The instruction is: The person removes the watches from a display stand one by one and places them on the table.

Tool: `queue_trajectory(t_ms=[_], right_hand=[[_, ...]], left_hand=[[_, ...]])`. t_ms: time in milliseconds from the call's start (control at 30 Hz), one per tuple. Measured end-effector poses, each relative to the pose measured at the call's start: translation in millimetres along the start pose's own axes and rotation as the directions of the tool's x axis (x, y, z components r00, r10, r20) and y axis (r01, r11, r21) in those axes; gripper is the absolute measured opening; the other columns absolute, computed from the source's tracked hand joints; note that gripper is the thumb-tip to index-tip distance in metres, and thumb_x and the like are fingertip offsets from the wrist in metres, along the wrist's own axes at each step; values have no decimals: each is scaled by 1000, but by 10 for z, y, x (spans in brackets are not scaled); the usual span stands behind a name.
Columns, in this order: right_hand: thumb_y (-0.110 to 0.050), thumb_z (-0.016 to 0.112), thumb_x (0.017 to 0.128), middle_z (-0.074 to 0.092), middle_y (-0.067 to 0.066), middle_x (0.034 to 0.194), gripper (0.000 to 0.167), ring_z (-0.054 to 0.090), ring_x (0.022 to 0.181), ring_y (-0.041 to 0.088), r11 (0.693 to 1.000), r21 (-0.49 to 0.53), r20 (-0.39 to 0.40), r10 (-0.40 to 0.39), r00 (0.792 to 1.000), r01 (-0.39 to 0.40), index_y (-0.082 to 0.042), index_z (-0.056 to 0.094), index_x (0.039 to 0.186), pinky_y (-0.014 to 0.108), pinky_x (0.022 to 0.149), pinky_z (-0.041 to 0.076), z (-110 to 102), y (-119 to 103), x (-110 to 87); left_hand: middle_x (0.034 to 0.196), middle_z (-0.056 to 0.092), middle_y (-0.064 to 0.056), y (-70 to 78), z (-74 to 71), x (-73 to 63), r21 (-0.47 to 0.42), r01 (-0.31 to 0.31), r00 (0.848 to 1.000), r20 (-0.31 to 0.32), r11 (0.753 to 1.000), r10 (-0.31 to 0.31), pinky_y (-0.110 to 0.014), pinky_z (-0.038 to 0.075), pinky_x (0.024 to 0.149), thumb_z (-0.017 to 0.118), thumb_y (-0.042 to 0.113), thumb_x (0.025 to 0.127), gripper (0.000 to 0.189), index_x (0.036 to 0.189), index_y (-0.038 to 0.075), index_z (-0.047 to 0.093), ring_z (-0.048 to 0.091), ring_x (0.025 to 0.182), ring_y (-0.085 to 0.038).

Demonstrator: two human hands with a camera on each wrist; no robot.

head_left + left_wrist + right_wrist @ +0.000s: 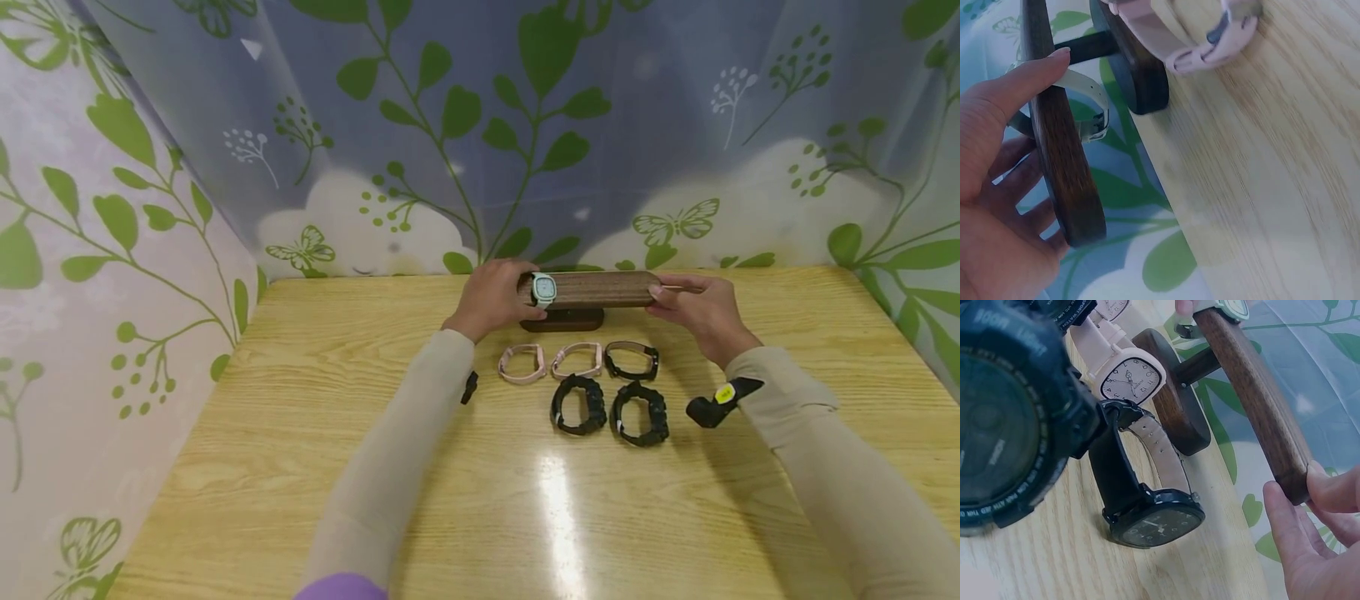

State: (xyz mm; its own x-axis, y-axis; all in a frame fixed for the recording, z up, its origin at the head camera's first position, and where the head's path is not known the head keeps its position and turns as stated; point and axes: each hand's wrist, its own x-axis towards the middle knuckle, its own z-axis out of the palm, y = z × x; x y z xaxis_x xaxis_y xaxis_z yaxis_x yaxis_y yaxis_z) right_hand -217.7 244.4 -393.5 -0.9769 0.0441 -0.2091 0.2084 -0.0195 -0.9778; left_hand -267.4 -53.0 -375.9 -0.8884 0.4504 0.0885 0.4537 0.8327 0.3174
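A mint-green watch (544, 288) is looped around the left part of a dark wooden watch stand's bar (603, 290). My left hand (491, 296) grips this watch at the bar; in the left wrist view the thumb (1032, 84) lies across the pale strap (1088, 87), fingers behind the wood. At the opposite end, my right hand (705, 312) pinches the bar's tip between thumb and fingers, as the right wrist view confirms. Below the bar, the stand's rounded base (562, 322) rests on the table, joined by a short post (1200, 365).
In front of the stand sit two pink watches (523, 364) and a black watch with a brown-lined strap (632, 360). Nearer me are two chunky black digital watches (579, 406). A leaf-patterned curtain (480, 167) hangs behind the wooden table (337, 400).
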Motion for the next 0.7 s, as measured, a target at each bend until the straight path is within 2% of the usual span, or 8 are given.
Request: queue_trajectory(t_ms=[367, 567, 700], right_hand=[[-8, 66, 99, 51, 7, 126, 56, 72, 85, 6, 1000, -17, -12, 14, 1000, -14, 8, 43, 148, 32, 98, 54, 11, -28, 1], [-8, 66, 99, 48, 15, 133, 56, 72, 85, 6, 999, -32, -19, 8, 1000, -8, 8, 44, 148, 33, 98, 54, 35, -32, 4], [-8, 66, 99, 45, 16, 136, 55, 71, 86, 6, 1000, -29, -29, 10, 1000, -11, 8, 45, 147, 33, 99, 54, 34, -19, -2]], left_hand=[[131, 66, -7, -232, -63, -110, -63, 0, 1000, -9, 998, -1, -42, 52, 98, 91, 38, 77, 74, 140, 11, 62, 62, 115, -26], [129, 67, -7, -354, -109, -183, -78, 22, 1000, -17, 997, -23, -44, 53, 96, 92, 36, 75, 73, 138, 12, 63, 63, 113, -26], [126, 68, -8, -403, -130, -204, -104, 19, 1000, -12, 994, -21, -44, 53, 94, 92, 34, 76, 71, 137, 12, 63, 64, 110, -27]])
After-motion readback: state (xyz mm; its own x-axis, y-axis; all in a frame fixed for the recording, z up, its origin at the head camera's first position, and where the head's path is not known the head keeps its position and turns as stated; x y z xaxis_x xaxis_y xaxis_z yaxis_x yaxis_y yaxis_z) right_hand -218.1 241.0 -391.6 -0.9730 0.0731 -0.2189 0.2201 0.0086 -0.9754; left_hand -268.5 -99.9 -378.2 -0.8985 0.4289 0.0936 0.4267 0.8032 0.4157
